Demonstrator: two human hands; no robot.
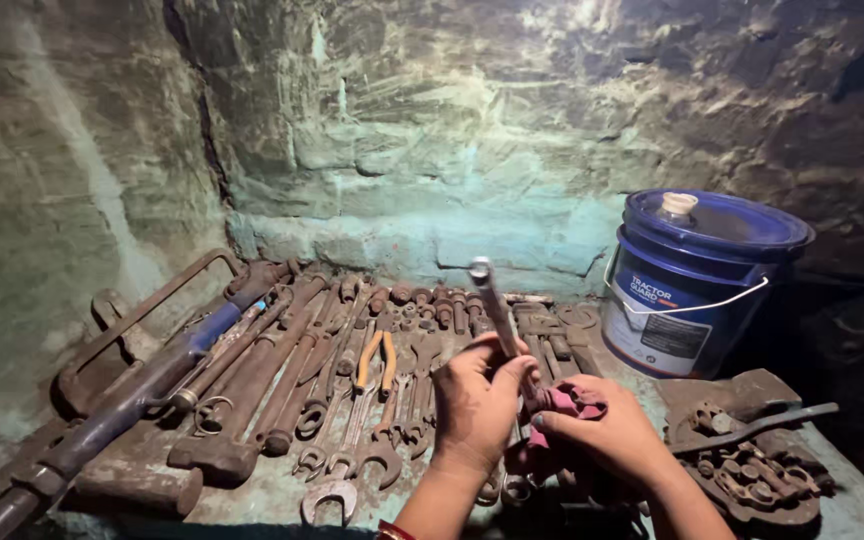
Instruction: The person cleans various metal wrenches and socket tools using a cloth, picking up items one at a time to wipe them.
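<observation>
**Rusty tool held up over a ledge of old wrenches**

The left hand (477,400) is wrapped tight around the lower end of a long metal tool (493,305), a socket-type wrench by the look of it, holding it upright and a little tilted so its round head stands above the spread of tools. The right hand (607,432) is closed on a dark red rag (574,402), pinching it just beside the tool's shaft, right next to the left hand's fingers; whether the rag touches the metal I cannot tell.

All this happens over the front edge of a rough stone ledge (272,495), near its middle. Across the ledge lie rows of rusty spanners (352,440) and sockets, with a pair of orange-handled pliers (376,358) among them, just left of the raised tool. Towards the left edge lies a long pipe wrench with a blue handle (142,390), beside a hammer (227,440) and a hacksaw frame (142,310). At the back right corner stands a blue plastic bucket (697,285) with its lid on and a wire handle. In front of it, by the right edge, sits a heap of rusted nuts and small parts (752,470) with a bent bar lying across them. A rough stone wall (452,130) rises behind
</observation>
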